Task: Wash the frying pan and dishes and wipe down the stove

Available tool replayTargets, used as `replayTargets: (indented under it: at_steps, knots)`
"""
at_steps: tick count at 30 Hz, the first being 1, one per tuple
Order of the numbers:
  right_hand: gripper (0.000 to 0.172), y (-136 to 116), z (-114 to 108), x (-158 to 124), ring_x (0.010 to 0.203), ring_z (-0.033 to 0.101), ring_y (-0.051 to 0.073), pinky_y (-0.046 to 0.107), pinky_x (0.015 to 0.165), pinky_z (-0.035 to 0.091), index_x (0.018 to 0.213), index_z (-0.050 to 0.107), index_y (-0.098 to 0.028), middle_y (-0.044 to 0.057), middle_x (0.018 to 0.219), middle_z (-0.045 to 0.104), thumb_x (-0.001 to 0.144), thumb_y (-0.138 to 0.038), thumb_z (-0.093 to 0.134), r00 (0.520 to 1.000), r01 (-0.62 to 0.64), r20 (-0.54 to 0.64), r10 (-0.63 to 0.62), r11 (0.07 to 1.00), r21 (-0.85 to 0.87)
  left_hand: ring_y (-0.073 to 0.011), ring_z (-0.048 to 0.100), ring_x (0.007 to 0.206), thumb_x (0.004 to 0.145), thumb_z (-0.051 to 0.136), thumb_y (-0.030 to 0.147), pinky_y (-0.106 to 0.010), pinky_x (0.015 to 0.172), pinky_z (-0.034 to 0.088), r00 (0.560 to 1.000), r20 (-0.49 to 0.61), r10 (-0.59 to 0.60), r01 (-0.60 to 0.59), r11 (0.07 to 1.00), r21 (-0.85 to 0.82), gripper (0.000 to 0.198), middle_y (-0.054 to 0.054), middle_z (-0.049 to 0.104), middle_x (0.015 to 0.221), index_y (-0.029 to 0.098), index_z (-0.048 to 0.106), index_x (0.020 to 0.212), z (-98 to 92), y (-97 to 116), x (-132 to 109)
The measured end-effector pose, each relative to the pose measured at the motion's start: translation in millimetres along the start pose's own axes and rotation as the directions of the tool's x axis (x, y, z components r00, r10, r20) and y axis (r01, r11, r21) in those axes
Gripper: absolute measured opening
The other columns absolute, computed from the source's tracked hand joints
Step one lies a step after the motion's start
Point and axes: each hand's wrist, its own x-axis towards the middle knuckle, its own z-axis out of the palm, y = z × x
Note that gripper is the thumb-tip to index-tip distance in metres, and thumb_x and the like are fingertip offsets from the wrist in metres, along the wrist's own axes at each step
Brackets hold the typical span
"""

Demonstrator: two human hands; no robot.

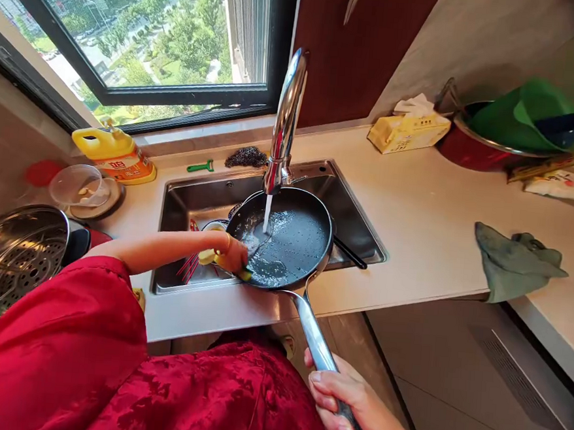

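A dark frying pan [297, 242] is held over the sink, wet inside, with water from the tap [288, 120] running into it. My right hand [340, 402] is wrapped round the pan's long metal handle, close to its end. Reaching in from the left, my left hand [235, 256] is closed at the pan's near left rim. A bit of a yellow and green sponge [246, 276] shows under its fingers; the rest is hidden by the hand. Below the pan, the steel sink [197, 199] holds red chopsticks [192, 267] and other dishes, partly covered.
Behind the sink lie a green peeler [200, 166] and a dark scouring pad [246, 157]. A yellow detergent jug [117, 156], plastic bowl [77, 186] and steamer pot [15, 265] stand left. Right are a tissue pack [410, 128], a red pot [488, 147] and a grey-green cloth [514, 260].
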Motion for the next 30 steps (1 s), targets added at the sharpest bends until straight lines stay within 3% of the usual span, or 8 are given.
replayTargets:
  at_steps: [2, 5, 9, 11, 16, 20, 25, 30]
  knots:
    - [0.029, -1, 2, -1, 0.030, 0.024, 0.001, 0.014, 0.026, 0.036, 0.087, 0.045, -0.022, -0.012, 0.049, 0.037, 0.064, -0.031, 0.060, 1.000, -0.018, 0.008, 0.018, 1.000, -0.015, -0.0181, 0.056, 0.072, 0.063, 0.067, 0.016, -0.028, 0.070, 0.042, 0.994, -0.052, -0.095, 0.101, 0.986, 0.132, 0.015, -0.002, 0.066, 0.070, 0.018, 0.072, 0.076, 0.1, -16, 1]
    - [0.028, -2, 7, -4, 0.030, 0.025, 0.000, 0.014, 0.026, 0.036, 0.087, 0.045, -0.021, -0.011, 0.050, 0.038, 0.065, -0.031, 0.059, 0.999, -0.023, 0.022, 0.023, 1.000, -0.012, -0.0257, 0.052, 0.095, 0.068, 0.061, 0.009, -0.037, 0.084, 0.036, 0.960, -0.249, -0.125, 0.193, 0.944, 0.269, 0.013, -0.011, 0.065, 0.090, 0.013, 0.070, 0.077, -13.4, -38, 15]
    - [0.025, -1, 11, -5, 0.031, 0.025, 0.000, 0.013, 0.027, 0.036, 0.087, 0.044, -0.021, -0.011, 0.052, 0.039, 0.067, -0.030, 0.058, 1.000, -0.007, -0.013, 0.008, 1.000, 0.016, -0.0258, 0.047, 0.100, 0.087, 0.044, 0.018, -0.038, 0.082, 0.034, 0.805, -0.592, 0.039, 0.247, 0.885, 0.394, 0.024, -0.015, 0.059, 0.099, 0.015, 0.066, 0.094, -31.3, -42, 41]
    - [0.027, 0, 12, -5, 0.030, 0.024, 0.000, 0.013, 0.026, 0.036, 0.087, 0.043, -0.021, -0.011, 0.051, 0.039, 0.067, -0.030, 0.058, 1.000, -0.015, -0.025, 0.015, 1.000, 0.022, -0.0262, 0.047, 0.100, 0.091, 0.037, 0.021, -0.039, 0.081, 0.035, 0.753, -0.657, 0.048, 0.256, 0.898, 0.359, 0.029, -0.016, 0.057, 0.099, 0.016, 0.063, 0.103, -27.5, -34, 50]
    - [0.026, -1, 10, -4, 0.030, 0.024, 0.001, 0.013, 0.025, 0.036, 0.088, 0.043, -0.022, -0.011, 0.051, 0.040, 0.067, -0.026, 0.057, 1.000, 0.002, -0.027, 0.000, 0.997, 0.073, -0.0264, 0.056, 0.095, 0.084, 0.047, 0.018, -0.039, 0.082, 0.041, 0.871, -0.436, -0.226, 0.336, 0.922, 0.192, 0.026, -0.018, 0.061, 0.098, 0.009, 0.060, 0.104, 6.4, -10, 56]
    - [0.022, 0, 5, -5, 0.030, 0.023, 0.000, 0.013, 0.026, 0.037, 0.087, 0.045, -0.021, -0.011, 0.051, 0.040, 0.069, -0.024, 0.057, 0.999, 0.013, 0.043, -0.020, 0.986, 0.167, -0.0224, 0.062, 0.082, 0.074, 0.060, 0.028, -0.030, 0.073, 0.047, 0.908, -0.327, -0.264, 0.314, 0.943, 0.110, 0.025, -0.011, 0.066, 0.087, 0.013, 0.064, 0.093, 6.7, -8, 55]
    - [0.021, 12, -8, -3, 0.029, 0.023, -0.001, 0.010, 0.029, 0.026, 0.088, 0.047, -0.021, -0.011, 0.051, 0.040, 0.070, -0.025, 0.059, 0.987, -0.010, 0.159, -0.033, 0.964, 0.264, -0.0263, 0.060, 0.096, 0.082, 0.050, 0.030, -0.033, 0.078, 0.047, 0.770, -0.448, -0.455, 0.426, 0.889, -0.171, 0.034, -0.016, 0.062, 0.101, 0.011, 0.055, 0.111, -16.2, -5, 79]
    - [0.030, 30, -24, 4, 0.027, 0.024, 0.000, 0.010, 0.028, 0.011, 0.084, 0.048, -0.020, -0.011, 0.046, 0.041, 0.061, -0.029, 0.064, 0.977, -0.059, 0.214, 0.016, 0.979, 0.194, -0.0240, 0.061, 0.094, 0.085, 0.047, 0.026, -0.029, 0.074, 0.048, 0.722, -0.446, -0.529, 0.380, 0.842, -0.383, 0.037, -0.016, 0.061, 0.103, 0.012, 0.047, 0.119, -25.0, 40, 132]
